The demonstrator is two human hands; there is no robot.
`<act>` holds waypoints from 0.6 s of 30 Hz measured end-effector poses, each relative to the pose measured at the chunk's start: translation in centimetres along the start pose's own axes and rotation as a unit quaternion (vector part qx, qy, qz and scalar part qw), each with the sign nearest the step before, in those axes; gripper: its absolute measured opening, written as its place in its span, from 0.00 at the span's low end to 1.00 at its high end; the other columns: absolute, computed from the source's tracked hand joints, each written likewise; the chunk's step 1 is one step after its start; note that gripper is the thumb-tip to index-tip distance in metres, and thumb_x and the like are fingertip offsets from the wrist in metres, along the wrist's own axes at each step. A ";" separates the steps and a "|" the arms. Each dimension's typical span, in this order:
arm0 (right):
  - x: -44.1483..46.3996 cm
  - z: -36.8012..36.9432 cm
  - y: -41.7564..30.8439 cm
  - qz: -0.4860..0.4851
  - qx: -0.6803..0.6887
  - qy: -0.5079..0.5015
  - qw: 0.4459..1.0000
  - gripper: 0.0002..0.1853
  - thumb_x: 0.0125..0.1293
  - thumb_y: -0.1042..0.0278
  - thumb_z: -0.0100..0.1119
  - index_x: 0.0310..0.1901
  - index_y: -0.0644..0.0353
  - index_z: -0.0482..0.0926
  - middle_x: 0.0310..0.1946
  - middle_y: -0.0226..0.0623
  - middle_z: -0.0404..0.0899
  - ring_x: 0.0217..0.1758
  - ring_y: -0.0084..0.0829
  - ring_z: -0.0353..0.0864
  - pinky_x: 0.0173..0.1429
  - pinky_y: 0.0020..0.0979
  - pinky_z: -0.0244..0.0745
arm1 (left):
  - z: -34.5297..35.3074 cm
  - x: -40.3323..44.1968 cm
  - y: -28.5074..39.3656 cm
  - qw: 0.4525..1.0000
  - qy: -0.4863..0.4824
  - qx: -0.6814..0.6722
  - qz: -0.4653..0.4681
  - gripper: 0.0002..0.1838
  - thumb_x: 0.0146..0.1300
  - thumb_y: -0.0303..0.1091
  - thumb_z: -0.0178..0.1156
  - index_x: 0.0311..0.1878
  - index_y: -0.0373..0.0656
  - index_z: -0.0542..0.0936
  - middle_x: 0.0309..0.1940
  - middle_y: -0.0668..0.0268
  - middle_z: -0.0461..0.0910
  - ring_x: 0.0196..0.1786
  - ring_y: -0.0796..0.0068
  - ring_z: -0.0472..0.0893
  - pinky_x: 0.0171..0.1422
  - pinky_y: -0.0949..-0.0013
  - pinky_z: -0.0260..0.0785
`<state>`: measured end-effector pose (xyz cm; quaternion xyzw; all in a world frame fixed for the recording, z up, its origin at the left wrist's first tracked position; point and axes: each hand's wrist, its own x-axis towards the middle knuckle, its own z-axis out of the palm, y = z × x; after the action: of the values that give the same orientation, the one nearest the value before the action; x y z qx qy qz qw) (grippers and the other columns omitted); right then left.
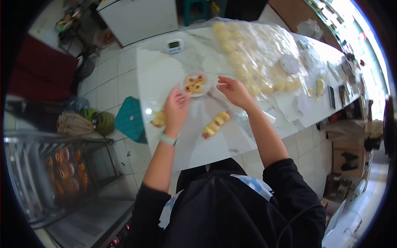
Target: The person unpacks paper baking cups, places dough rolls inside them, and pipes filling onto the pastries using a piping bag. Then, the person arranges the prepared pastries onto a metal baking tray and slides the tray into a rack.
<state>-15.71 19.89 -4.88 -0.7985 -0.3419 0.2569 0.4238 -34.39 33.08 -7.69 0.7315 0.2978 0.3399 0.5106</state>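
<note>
A round white paper liner (205, 91) on the table holds dough pieces (194, 84) with reddish sausage slices. My left hand (177, 106) is at its lower left edge, fingers stretched toward it and slightly apart; whether they touch the rim is unclear. My right hand (232, 91) hovers to the right of the liner with loosely bent, parted fingers and nothing in them. Between my forearms lies a sausage wrapped in dough (216, 125), cut into joined segments. Another dough piece (158, 119) is partly hidden behind my left wrist.
Plastic film covers many dough balls (248, 53) at the back right. A white digital timer (175, 46) stands at the back left. On the right lie a phone (332, 98) and stacked paper liners (301, 104). A green stool (131, 120) and a rack with baked buns (66, 169) are left.
</note>
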 end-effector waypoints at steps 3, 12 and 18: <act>-3.4 -7.1 1.7 -0.138 0.068 0.200 0.968 0.35 0.58 0.65 0.61 0.65 0.61 0.56 0.54 0.43 0.70 0.45 0.33 0.78 0.48 0.30 0.73 | -2.3 -3.8 0.8 0.988 0.118 0.077 0.062 0.21 0.60 0.29 0.60 0.56 0.38 0.71 0.43 0.63 0.73 0.48 0.75 0.73 0.53 0.74 0.66; -13.5 -24.2 15.2 0.101 -0.374 0.217 0.896 0.27 0.48 0.44 0.67 0.44 0.57 0.79 0.50 0.43 0.73 0.59 0.41 0.66 0.59 0.42 0.60 | -9.2 -14.2 -0.3 0.894 0.403 0.174 -0.094 0.14 0.62 0.24 0.53 0.51 0.38 0.74 0.43 0.60 0.75 0.45 0.70 0.75 0.51 0.70 0.68; -13.4 -19.3 8.3 -0.114 -0.234 0.274 0.926 0.04 0.56 0.72 0.58 0.33 0.57 0.80 0.32 0.33 0.80 0.39 0.36 0.77 0.57 0.41 0.64 | -2.0 -11.8 5.9 0.955 0.273 0.023 -0.115 0.13 0.65 0.29 0.52 0.51 0.36 0.72 0.39 0.66 0.76 0.39 0.77 0.76 0.46 0.74 0.69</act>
<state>-7.99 -3.41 -0.57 -0.8698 -0.3518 -0.1091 0.3283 -42.47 23.13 -3.86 0.5835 0.5152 0.4587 0.4287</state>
